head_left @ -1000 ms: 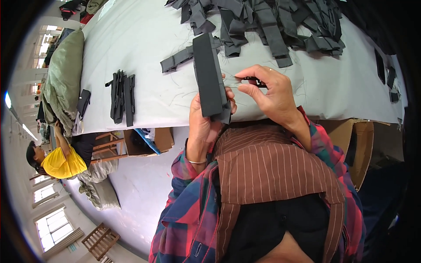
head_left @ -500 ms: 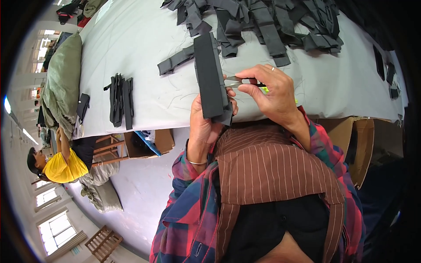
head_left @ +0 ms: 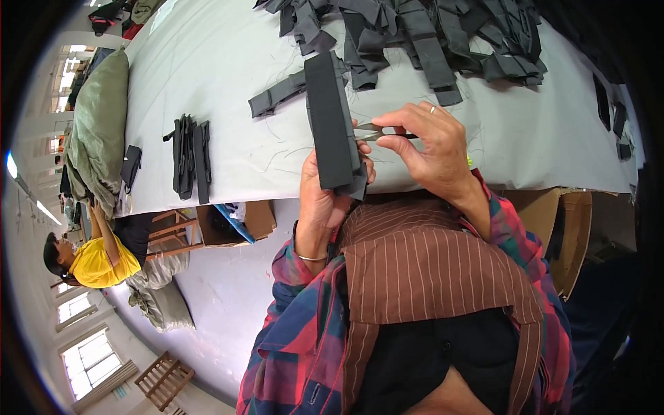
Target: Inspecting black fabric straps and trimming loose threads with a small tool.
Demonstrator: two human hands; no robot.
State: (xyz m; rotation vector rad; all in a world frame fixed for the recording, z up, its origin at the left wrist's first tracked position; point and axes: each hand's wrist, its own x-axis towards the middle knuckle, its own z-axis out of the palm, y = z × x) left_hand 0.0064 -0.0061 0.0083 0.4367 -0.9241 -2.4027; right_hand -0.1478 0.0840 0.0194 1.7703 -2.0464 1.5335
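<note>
The black fabric strip (head_left: 328, 121) stands lengthwise above the near edge of the pale-covered table (head_left: 235, 149), its near end grasped by the left hand (head_left: 317, 200), whose fingertips wrap its right edge. The right hand (head_left: 436, 144) pinches thread snips (head_left: 369, 127) between thumb and fingers, blades parted at that edge; whether they touch it is unclear. A loose strip (head_left: 273, 99) lies behind, a tangled heap of strips (head_left: 425, 48) farther off, and a small bundle (head_left: 183, 158) to the left.

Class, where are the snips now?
In the head view, the snips are in the right hand, just right of the dark fabric piece in the left hand.
</note>
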